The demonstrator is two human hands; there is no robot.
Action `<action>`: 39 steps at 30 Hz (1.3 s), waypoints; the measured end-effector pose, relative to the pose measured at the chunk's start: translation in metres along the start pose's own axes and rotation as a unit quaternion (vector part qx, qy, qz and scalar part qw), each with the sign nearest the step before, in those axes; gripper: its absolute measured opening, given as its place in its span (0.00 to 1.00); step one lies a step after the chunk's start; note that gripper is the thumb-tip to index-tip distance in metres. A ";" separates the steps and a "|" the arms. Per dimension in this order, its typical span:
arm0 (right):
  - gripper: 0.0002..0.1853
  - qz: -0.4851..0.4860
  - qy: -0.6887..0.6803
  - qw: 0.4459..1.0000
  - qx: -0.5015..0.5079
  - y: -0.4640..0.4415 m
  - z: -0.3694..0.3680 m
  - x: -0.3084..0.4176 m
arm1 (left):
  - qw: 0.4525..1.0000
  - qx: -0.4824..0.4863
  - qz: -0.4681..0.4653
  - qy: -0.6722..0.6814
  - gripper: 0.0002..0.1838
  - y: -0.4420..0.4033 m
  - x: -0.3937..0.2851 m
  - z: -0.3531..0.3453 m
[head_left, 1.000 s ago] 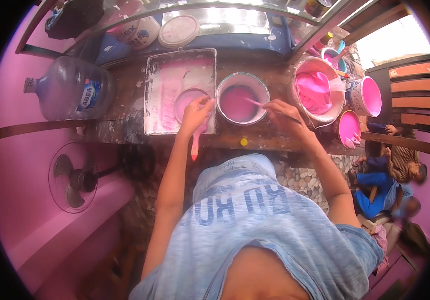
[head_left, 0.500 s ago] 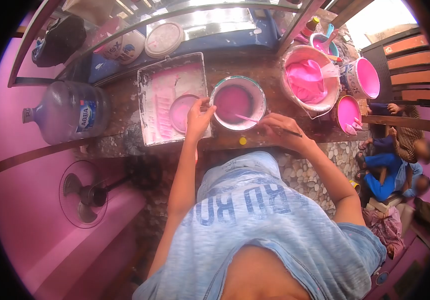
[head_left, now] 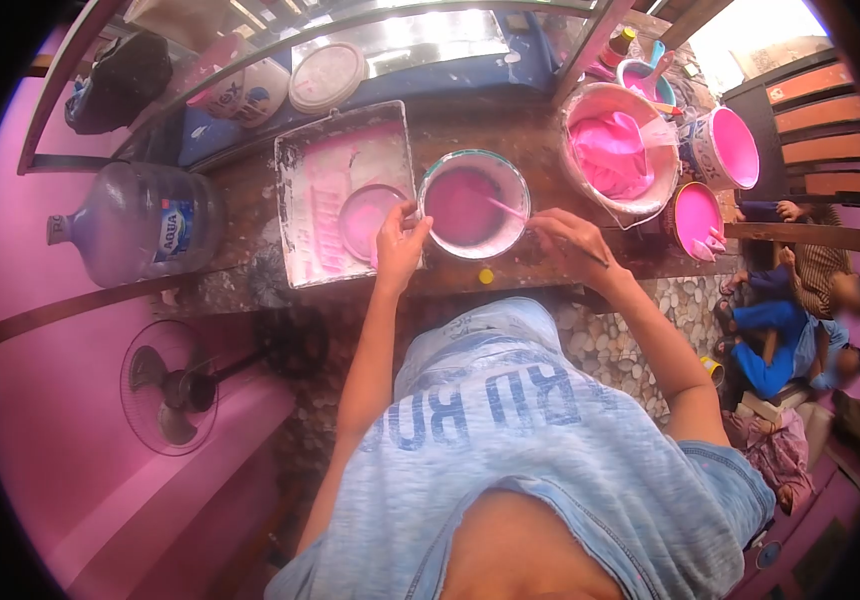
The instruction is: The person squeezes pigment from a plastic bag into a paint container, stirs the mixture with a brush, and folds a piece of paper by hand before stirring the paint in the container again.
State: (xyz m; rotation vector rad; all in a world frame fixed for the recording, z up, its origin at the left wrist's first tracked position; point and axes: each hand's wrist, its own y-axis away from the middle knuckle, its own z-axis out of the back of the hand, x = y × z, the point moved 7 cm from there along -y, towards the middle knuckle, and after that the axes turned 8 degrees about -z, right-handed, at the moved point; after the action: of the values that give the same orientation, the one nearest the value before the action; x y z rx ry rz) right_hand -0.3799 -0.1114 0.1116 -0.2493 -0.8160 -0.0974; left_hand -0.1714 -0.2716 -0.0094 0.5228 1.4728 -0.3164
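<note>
A white bucket [head_left: 522,188] with a green-edged rim stands on the wooden table in front of me, with dark pink liquid paint [head_left: 462,205] inside. My left hand [head_left: 402,243] grips the bucket's left rim between thumb and fingers. In my right hand [head_left: 572,245], at the bucket's right side, is a thin stick [head_left: 506,208]. Its pink-coated end dips into the paint, and its dark end sticks out behind my fingers. Left of the bucket lies a paint-stained roller tray [head_left: 340,150] with a round pink lid [head_left: 368,222] in it. A small yellow cap [head_left: 486,276] sits near the table edge.
To the right stand a large bucket [head_left: 572,170] with pink contents, a white pail [head_left: 712,150] and a tin [head_left: 680,215] of pink paint. A water jug [head_left: 115,225] lies at the left, above a fan [head_left: 185,393]. Several people [head_left: 765,335] sit at the far right.
My right hand has moved slightly up, swinging the stick from the lower right of the paint to a higher position. My left hand stays on the rim.
</note>
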 end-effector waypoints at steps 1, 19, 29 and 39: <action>0.12 0.014 -0.019 1.000 0.019 0.002 -0.010 0.005 | 1.000 0.000 -0.009 -0.012 0.23 -0.002 -0.001 0.000; 0.11 0.006 0.014 1.000 0.014 0.014 0.004 0.003 | 0.998 0.017 -0.039 -0.037 0.21 0.000 -0.002 0.000; 0.11 0.037 -0.012 0.999 -0.010 -0.006 -0.013 0.024 | 0.997 0.006 -0.046 -0.053 0.21 -0.001 -0.009 -0.009; 0.08 0.037 -0.033 0.999 -0.004 0.015 -0.019 0.028 | 0.997 -0.018 -0.050 -0.048 0.20 0.001 -0.012 -0.008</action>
State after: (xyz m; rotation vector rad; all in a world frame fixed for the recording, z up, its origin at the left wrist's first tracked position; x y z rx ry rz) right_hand -0.3447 -0.1017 0.1171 -0.2906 -0.8705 -0.0223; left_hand -0.1788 -0.2682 0.0030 0.4002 1.4120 -0.3889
